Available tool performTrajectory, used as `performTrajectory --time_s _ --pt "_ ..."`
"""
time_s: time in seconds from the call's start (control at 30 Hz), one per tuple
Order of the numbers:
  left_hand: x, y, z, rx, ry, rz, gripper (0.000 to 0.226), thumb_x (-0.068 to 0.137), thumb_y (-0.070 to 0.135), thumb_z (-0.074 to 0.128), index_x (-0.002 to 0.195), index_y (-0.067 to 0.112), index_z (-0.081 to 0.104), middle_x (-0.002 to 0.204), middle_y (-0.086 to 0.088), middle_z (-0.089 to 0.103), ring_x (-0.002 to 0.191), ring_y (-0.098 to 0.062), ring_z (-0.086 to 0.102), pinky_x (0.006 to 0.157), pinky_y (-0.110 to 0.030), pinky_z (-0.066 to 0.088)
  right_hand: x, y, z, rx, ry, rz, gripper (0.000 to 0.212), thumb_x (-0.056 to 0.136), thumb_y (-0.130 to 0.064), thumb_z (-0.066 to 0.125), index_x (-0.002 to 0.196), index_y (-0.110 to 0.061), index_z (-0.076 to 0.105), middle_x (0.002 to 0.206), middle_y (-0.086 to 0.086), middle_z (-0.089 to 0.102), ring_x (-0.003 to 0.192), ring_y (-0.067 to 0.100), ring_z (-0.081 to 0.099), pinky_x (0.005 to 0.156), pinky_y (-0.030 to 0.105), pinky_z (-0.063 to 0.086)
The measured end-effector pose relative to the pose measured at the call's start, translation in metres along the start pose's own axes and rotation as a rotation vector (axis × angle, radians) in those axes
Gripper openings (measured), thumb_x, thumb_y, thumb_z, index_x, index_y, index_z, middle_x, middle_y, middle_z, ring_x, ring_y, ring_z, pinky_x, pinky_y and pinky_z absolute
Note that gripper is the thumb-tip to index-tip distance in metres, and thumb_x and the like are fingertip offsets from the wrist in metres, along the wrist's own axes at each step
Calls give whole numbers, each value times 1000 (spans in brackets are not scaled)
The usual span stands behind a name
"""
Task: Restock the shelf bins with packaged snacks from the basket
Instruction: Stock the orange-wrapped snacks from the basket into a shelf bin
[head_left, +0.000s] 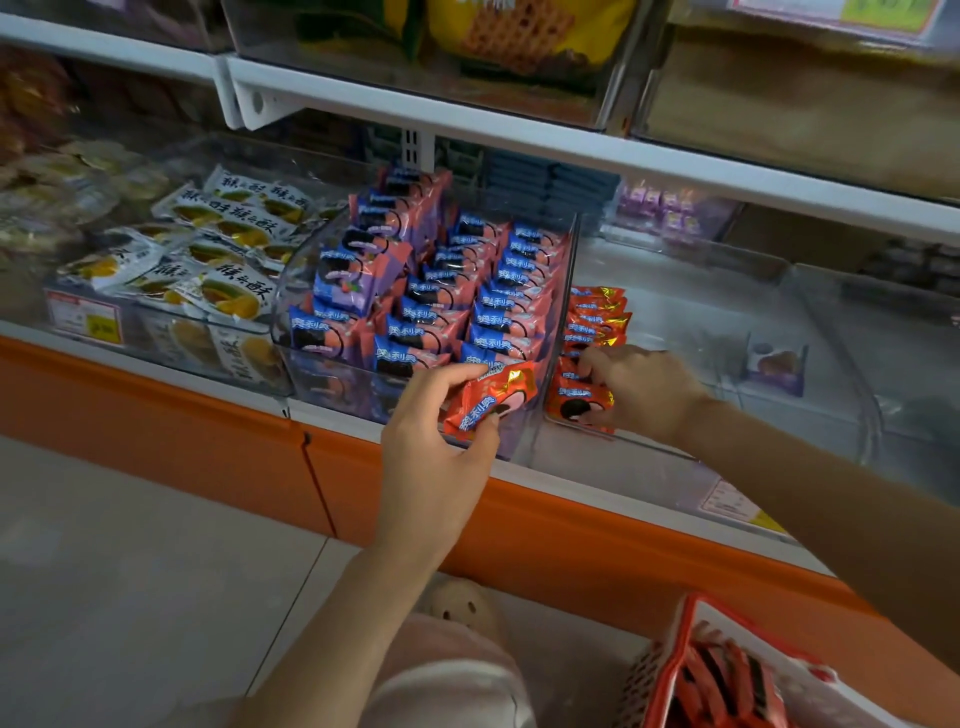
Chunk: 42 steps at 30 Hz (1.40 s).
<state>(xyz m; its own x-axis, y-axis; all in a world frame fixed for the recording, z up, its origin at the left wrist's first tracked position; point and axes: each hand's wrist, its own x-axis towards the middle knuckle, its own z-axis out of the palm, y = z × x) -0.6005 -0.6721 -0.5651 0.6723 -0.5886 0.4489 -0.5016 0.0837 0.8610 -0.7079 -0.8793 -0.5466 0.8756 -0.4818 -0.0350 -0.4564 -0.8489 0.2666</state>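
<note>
Where thumb and curled fingers of the left hand (436, 431) pinch it by its lower end, one orange snack pack (493, 397) sits tilted, just off the front edge of the shelf (156, 366), before the pink-pack bin (569, 270).

Right hand (644, 387): fingers curled over the front of the row of orange packs (597, 317), front left corner of the clear bin (701, 332).

Handling, judged: light, crinkly foil, likely slippery, contents breakable. Take by the sealed ends, not the middle.

Basket (667, 670): red, more packs inside, below the shelf's right end.
</note>
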Motion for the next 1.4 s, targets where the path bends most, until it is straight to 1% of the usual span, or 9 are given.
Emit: performTrajectory --time_s 0.2,0.3,0.47,0.67,0.83,0.93,1.03,1.13,1.4 --pt "-4 11 3 -6 -3 84 41 74 7 69 112 21 62 105 2 58 102 6 55 76 -4 42 -24 -4 -14 429 307 106 31 94 -24 56 123 -18 47 119 -2 60 100 17 60 74 29 46" --pt "-8 19 7 -41 -71 46 48 75 2 73 114 26 58 106 12 61 101 8 55 79 -2 40 -52 -16 -32 720 359 -96 46 86 -8 62 128 -16 44 119 -3 59 98 9 58 81 26 52" --pt "-16 25 18 -23 -213 78 38 75 3 77 99 25 57 95 17 62 90 7 58 74 -3 40 -91 -28 -38 759 265 -255 53 86 -33 63 134 -22 44 120 -17 52 109 -5 49 92 9 41" --pt "-27 31 34 -14 -398 115 52 84 17 70 116 47 41 118 25 50 117 16 43 85 1 37 -106 -7 -39 729 186 -128 39 78 -33 74 115 -31 59 104 -24 55 86 -14 53 76 7 43" --pt "-25 13 35 424 -526 249 67 95 37 50 150 31 11 150 21 19 134 12 3 115 -13 3 -113 17 -41 798 292 134 32 78 -29 74 100 -37 52 93 -20 58 85 0 60 69 16 52" --pt "-25 -1 37 592 -584 325 67 97 35 46 152 22 9 158 7 13 137 2 -5 109 -19 -16 -93 22 -30 775 298 264 28 82 -25 71 103 -29 53 95 -13 57 85 6 57 66 12 46" --pt "-26 -6 40 652 -555 342 65 93 29 54 150 15 24 154 -2 29 144 -14 17 113 -31 -1 -65 18 -16 729 138 278 29 85 -28 69 109 -24 54 100 -10 57 84 6 56 66 13 44" --pt "-28 -11 43 759 -470 435 70 77 28 72 139 10 45 138 -5 52 131 -21 46 107 -39 25 -39 13 -7 650 -23 239 33 83 -27 71 111 -22 55 109 -5 62 90 10 57 74 21 45" --pt "-29 -13 43 786 -365 533 72 67 31 80 131 10 55 130 -4 59 123 -20 54 104 -36 32 -1 -3 2 459 -98 38 29 79 -29 74 99 -16 57 108 2 66 100 20 62 86 27 47"
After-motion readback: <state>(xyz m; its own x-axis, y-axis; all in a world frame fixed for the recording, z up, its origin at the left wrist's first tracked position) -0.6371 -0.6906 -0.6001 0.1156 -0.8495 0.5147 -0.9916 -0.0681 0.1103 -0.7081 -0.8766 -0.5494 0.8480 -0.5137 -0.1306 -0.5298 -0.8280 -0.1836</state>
